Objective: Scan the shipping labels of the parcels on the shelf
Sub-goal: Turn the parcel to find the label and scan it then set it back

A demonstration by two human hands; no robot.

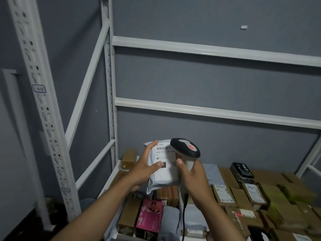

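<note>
left hand (145,168): grips grey parcel (162,168), label (165,156) turned up for reading
right hand (192,178): clasps scanner (185,150), aimed at barcode

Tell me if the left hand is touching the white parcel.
Touching. The head view shows the left hand gripping the white parcel, thumb pressed on its label face.

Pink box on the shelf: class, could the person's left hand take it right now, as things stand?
Probably not at once. The left hand is gripping the grey parcel, so it is occupied. The pink box itself lies uncovered just below that hand, with nothing on top of it.
</note>
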